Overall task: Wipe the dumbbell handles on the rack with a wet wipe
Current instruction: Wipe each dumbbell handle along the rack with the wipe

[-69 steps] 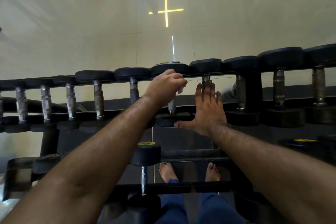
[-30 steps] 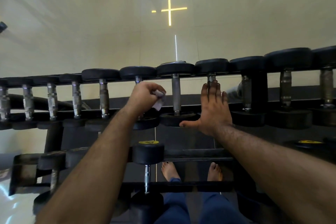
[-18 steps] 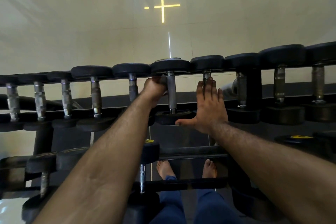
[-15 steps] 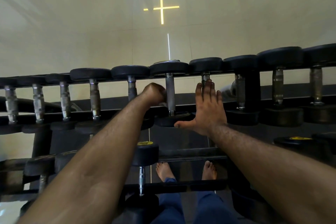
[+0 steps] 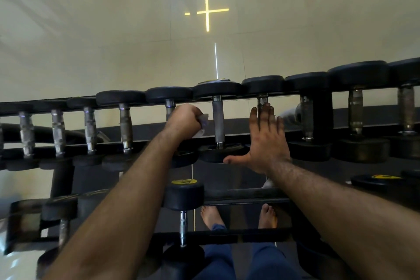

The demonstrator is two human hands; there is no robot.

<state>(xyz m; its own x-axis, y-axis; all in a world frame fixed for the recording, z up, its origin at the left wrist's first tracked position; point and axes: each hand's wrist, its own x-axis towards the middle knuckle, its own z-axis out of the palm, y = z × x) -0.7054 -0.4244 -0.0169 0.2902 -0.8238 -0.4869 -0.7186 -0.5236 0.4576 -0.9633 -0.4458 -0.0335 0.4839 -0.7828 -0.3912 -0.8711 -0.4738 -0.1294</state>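
White wipe (image 5: pixel 203 120) in left hand (image 5: pixel 185 121); roughly ten dumbbells (image 5: pixel 218 120).

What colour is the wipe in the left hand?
White; the wipe shows beside the left hand in the head view.

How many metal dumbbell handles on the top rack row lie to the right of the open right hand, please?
3 metal dumbbell handles: the first just past the right hand, the second farther right, the third by the frame edge. More may lie beyond view.
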